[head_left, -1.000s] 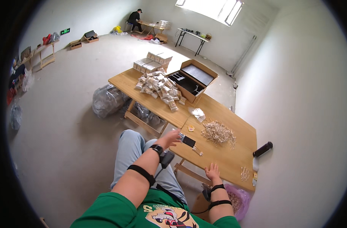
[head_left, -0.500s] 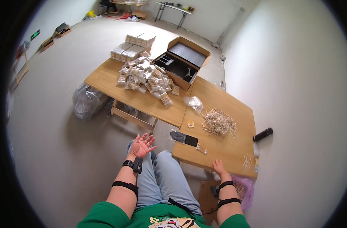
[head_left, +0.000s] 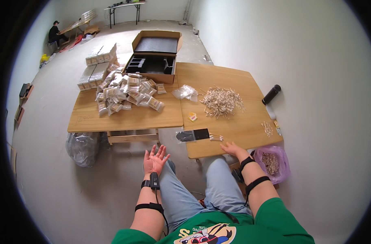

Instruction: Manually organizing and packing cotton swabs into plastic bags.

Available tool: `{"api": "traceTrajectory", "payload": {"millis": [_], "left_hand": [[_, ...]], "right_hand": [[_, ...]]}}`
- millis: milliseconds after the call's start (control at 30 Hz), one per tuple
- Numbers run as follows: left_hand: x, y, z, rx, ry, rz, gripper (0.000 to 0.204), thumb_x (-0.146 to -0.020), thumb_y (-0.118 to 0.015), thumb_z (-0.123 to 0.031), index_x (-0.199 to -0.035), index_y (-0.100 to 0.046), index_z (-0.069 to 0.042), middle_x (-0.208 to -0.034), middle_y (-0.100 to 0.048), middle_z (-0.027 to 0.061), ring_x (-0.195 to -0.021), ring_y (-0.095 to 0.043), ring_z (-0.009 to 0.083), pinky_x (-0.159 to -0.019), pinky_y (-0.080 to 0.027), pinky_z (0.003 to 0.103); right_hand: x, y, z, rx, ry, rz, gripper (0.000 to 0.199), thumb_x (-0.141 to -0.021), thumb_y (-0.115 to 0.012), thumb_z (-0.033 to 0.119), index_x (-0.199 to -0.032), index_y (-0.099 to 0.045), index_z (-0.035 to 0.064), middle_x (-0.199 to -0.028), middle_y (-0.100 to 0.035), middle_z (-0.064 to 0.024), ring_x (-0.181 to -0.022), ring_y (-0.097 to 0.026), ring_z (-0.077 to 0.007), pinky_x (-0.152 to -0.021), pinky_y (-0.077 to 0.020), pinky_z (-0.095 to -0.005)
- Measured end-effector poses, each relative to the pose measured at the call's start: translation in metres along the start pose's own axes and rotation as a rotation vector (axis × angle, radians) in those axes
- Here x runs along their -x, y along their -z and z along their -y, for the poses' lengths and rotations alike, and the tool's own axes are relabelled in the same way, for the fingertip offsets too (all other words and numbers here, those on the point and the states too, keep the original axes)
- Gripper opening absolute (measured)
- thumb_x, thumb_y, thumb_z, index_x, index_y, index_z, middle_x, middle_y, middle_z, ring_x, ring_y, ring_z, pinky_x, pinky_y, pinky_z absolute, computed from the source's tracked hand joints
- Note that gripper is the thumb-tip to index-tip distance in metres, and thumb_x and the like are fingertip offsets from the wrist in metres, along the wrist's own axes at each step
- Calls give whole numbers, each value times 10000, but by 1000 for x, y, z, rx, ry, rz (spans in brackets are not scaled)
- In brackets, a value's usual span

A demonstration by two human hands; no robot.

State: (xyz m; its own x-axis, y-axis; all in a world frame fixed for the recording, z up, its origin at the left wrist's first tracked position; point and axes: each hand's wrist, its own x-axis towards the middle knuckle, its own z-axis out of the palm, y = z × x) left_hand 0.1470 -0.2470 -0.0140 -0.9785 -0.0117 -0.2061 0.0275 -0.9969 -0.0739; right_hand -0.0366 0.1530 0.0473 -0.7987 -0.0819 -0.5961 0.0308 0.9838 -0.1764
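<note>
My left hand (head_left: 154, 160) is raised palm-up above my left knee, fingers spread, holding nothing. My right hand (head_left: 233, 149) rests flat on the near edge of the right wooden table (head_left: 234, 126), empty. Just beyond it lies a black flat tool with a grey end (head_left: 193, 135) and a couple of small sticks (head_left: 216, 138). Farther back on that table sits a heap of pale wooden sticks (head_left: 222, 100), a clear plastic bag (head_left: 185, 92) and a small yellow packet (head_left: 192, 117).
The left table (head_left: 124, 118) carries a pile of small packs (head_left: 126, 93) and an open cardboard box (head_left: 155, 57). A black bottle (head_left: 271, 94) lies at the right edge. A purple bag (head_left: 270, 162) sits by my right arm, a grey bag (head_left: 83, 147) under the left table. A person (head_left: 54, 33) sits far back.
My left hand left the black tool on the table and drew back over my knee, palm up. My right hand rose onto the table edge. My view tilted down.
</note>
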Motion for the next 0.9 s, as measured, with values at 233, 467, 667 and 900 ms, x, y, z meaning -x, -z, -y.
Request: {"api": "traceTrajectory", "payload": {"millis": [233, 467, 667, 900], "left_hand": [[-8, 5, 5, -55, 18, -41, 469, -1004, -455, -473, -1324, -437, -131, -1456, -407, 202, -1380, -391, 353, -1094, -274, 660], [-23, -6, 31, -112, 12, -91, 475, -1018, -434, -456, -1352, -409, -120, -1453, -414, 210, -1372, -405, 358, -1070, -318, 675], [-25, -22, 56, -282, -55, -149, 463, -1026, -412, -457, -1338, -423, -115, -1430, -447, 194, -1356, -434, 332, -1098, -302, 620], [-15, -30, 64, -442, -99, -196, 458, -1026, -402, -479, -1341, -427, -148, -1424, -486, 152, -1319, -482, 329, -1064, -343, 634]], "right_hand": [[38, 3, 54, 32, 42, 137, 927, -895, -400, 704, -1517, -296, 25, -1577, -226, -245, -1482, -139, -419, -1210, -158, -446], [53, -24, 37, 111, 46, -35, 907, -878, -498, 663, -1559, -225, 130, -1601, -104, -268, -1486, -154, -395, -1197, -205, -437], [70, -26, 30, 111, 120, -132, 869, -891, -534, 612, -1562, -222, 157, -1622, -123, -187, -1500, -137, -338, -1191, -199, -486], [85, -19, 27, 146, 176, -144, 791, -919, -589, 495, -1551, -250, 160, -1624, -150, -151, -1501, -146, -295, -1187, -196, -510]]}}
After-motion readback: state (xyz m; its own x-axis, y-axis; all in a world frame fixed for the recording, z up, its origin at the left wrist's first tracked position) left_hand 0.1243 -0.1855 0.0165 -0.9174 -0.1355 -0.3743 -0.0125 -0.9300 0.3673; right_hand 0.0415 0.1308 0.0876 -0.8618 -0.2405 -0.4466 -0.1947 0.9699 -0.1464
